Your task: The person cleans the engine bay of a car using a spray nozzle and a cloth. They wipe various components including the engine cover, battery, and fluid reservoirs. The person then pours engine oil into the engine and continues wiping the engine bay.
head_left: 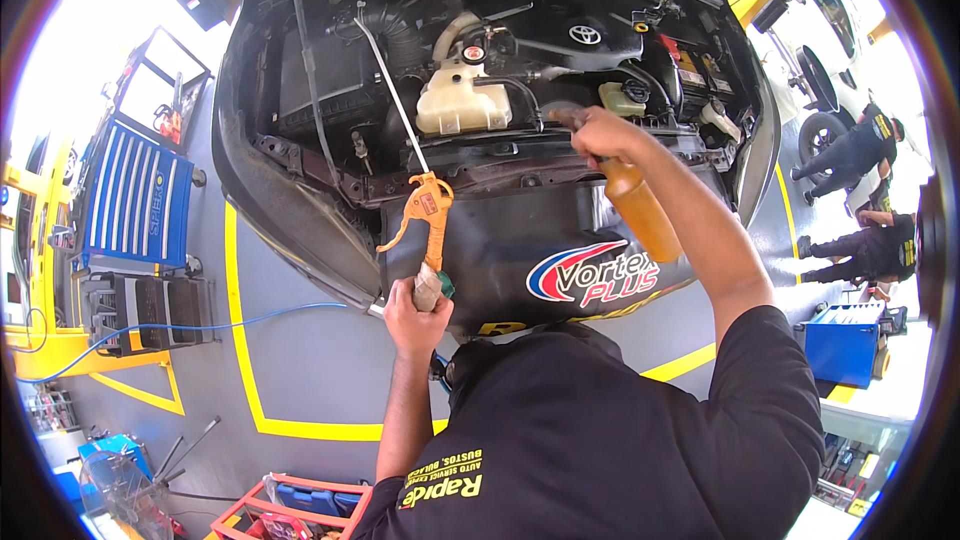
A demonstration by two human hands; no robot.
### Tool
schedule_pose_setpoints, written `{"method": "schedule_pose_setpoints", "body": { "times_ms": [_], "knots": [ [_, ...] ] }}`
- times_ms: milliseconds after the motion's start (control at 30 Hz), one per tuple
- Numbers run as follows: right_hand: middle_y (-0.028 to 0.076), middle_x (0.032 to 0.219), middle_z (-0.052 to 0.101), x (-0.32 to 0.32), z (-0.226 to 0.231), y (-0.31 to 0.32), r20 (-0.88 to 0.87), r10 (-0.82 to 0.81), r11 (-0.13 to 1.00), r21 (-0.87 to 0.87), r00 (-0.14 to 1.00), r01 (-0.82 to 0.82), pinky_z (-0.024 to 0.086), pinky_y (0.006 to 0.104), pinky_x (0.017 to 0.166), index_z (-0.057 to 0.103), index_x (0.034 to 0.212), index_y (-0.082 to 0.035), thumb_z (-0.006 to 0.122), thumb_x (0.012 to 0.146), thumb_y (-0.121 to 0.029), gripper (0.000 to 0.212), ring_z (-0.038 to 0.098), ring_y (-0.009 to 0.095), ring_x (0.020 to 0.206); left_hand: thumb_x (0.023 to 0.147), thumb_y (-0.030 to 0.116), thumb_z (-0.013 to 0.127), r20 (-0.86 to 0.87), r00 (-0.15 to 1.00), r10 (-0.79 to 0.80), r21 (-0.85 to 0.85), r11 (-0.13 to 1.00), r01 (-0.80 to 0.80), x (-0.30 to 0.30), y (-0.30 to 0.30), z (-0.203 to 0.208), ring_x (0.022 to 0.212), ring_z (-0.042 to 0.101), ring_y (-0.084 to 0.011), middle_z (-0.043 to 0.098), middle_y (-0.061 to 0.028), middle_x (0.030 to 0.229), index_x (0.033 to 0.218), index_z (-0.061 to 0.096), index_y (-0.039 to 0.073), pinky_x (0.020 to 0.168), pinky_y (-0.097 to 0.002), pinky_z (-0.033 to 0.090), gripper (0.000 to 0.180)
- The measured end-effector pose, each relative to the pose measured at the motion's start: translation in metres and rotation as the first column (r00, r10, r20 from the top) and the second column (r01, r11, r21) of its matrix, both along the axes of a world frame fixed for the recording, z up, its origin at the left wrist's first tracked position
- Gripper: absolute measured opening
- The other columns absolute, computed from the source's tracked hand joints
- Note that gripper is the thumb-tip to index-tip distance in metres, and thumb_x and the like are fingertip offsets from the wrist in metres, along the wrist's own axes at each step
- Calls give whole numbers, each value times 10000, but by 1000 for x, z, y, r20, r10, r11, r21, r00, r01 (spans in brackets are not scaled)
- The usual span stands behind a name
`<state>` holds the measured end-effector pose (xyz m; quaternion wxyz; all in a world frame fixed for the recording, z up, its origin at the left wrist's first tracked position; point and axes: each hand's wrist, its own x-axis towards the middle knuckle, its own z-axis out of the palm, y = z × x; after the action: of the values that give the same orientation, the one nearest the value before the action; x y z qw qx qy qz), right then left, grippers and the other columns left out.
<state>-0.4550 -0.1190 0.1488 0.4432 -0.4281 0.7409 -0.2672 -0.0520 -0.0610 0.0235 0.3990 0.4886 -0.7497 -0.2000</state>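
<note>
"How much room is there around the car (235,165)?"

"On the left, grey floor (315,370) runs from its front corner across to the blue tool cabinet (135,195), with a yellow line (240,340) and a blue hose (180,327) crossing it. In front, the person leans close to the edge, where a black cover (480,270) hangs over the nose."

"And the hands?"

"The left hand (418,320) is closed around the bottom of an orange air gun (433,220), its long thin nozzle (395,100) reaching over the engine, left of the cream tank (465,100)."

"The other one?"

"The right hand (615,135) is wrapped round the neck of an amber spray bottle (640,210), above the engine bay's front edge. The bottle tilts; whether a finger presses the trigger, I can't tell."
</note>
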Motion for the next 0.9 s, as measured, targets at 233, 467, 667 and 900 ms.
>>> {"method": "schedule_pose_setpoints", "body": {
  "times_ms": [233, 467, 667, 900],
  "knots": [
    [129, 642, 598, -34, 5, -76, -116, -130, 991, -2, 985, 131, 476, 376, 480, 622, 696, 69, 619, 697, -12, 80, 637, 258, 533, 677, 119, 769, -32, 999, -14, 6, 1000, 14, -19, -23, -5, 755, 657, -392, 648, -139, 834, 933, 616, 35, 673, -463, 543, 310],
    [97, 689, 581, -27, 30, -166, -5, -81, 986, -147, 997, 79, 487, 364, 515, 642, 1241, -27, 601, 745, -21, 498, 583, 193, 554, 681, 145, 786, -53, 996, 76, 33, 997, -75, -22, -34, -19, 709, 653, -403, 640, -146, 781, 908, 619, 32, 657, -464, 542, 304],
    [78, 719, 589, -63, 30, -239, 65, -82, 982, -163, 995, 91, 512, 361, 551, 482, 1488, -110, 588, 765, 3, 740, 580, 188, 575, 661, 143, 784, 12, 998, 62, 6, 998, -63, -23, -37, -26, 710, 646, -404, 634, -140, 801, 913, 597, 44, 630, -475, 530, 330],
    [109, 868, 607, -145, 31, -258, 189, -354, 905, -179, 916, 387, 510, 374, 569, 416, 1555, -150, 584, 738, 42, 855, 586, 194, 581, 610, 138, 801, 12, 998, 63, 46, 997, -63, -24, -39, -26, 682, 645, -383, 627, -121, 782, 909, 600, 51, 606, -454, 530, 371]
  ]
}}
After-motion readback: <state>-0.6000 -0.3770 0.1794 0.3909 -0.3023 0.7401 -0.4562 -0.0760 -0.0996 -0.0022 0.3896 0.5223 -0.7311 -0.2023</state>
